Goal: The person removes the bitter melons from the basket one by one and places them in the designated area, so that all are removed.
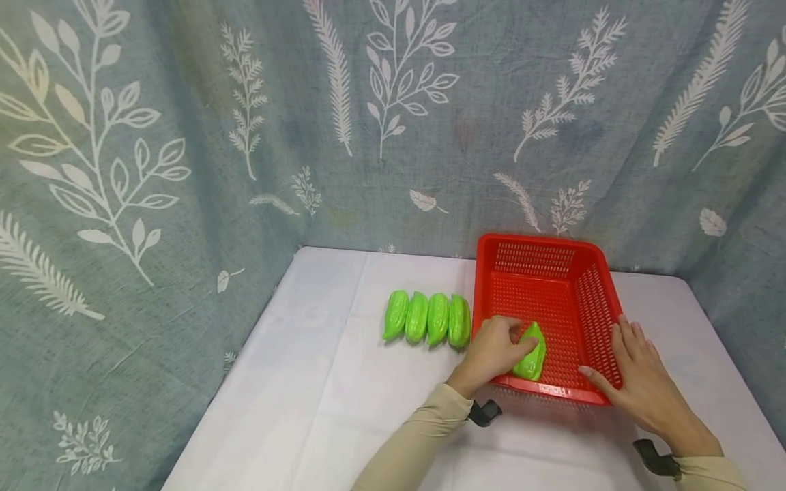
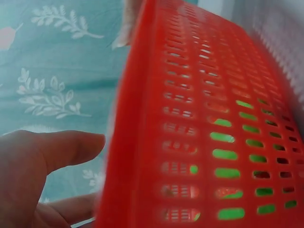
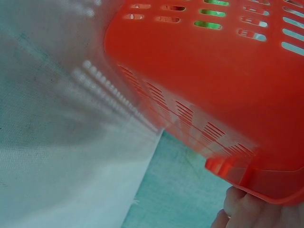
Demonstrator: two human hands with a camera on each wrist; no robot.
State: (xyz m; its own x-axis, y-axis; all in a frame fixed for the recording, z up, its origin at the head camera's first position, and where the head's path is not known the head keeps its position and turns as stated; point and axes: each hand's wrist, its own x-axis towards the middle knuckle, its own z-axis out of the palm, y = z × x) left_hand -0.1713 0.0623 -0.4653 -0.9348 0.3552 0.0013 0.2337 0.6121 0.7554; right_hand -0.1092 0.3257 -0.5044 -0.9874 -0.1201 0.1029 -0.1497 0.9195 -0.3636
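Observation:
A bright green toy bitter gourd (image 1: 531, 365) lies inside the red plastic basket (image 1: 586, 392), near its front left. My left hand (image 1: 496, 346) reaches over the basket's left rim, and its thumb overlaps the gourd in the head view. In the left wrist view the thumb (image 2: 78, 146) and a lower finger stand apart, with nothing green between them. Green shows through the basket's slots. At the front right corner, my right hand (image 1: 645, 382) rests against the rim, fingers stretched along the outside and thumb spread over the corner.
Several more green bitter gourds (image 1: 417, 318) lie side by side in a row left of the basket. All stand on a white-covered table (image 1: 344, 409). A grey-green curtain (image 1: 381, 191) with white leaf patterns hangs behind and along the sides.

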